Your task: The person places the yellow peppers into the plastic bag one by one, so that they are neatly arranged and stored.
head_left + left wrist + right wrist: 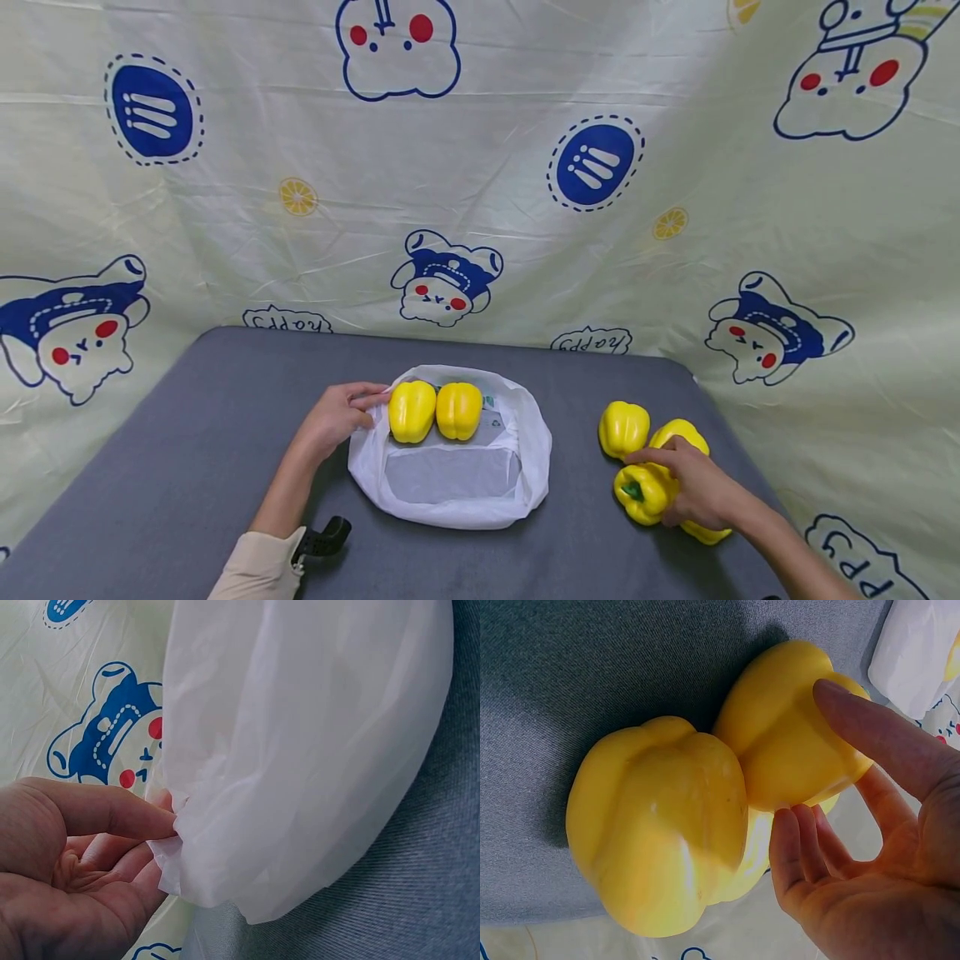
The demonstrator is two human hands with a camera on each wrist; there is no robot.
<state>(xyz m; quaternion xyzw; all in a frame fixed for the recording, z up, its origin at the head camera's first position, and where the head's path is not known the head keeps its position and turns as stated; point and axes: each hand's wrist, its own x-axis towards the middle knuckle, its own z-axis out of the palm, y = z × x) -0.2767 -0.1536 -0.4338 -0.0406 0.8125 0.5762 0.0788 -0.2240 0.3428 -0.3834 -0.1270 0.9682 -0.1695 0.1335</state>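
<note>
My left hand point(347, 417) pinches the left rim of a white plastic bag point(450, 515), which lies with its mouth spread wide. In the left wrist view, thumb and fingers hold the thin bag edge point(171, 862). Two yellow bell peppers point(412, 412) sit side by side inside the bag at its far left. Over on the right, my right hand point(701, 482) grips a yellow bell pepper point(640, 493) with a green stem. The right wrist view has the thumb on one side of this pepper point(780, 727) and fingers on the other.
More yellow bell peppers point(624, 429) lie close around the right hand, one point(656, 825) touching the held pepper. All stands on a grey cloth-covered table point(225, 433). A printed curtain point(510, 217) hangs behind it. A black strap mount point(324, 540) juts from the left wrist.
</note>
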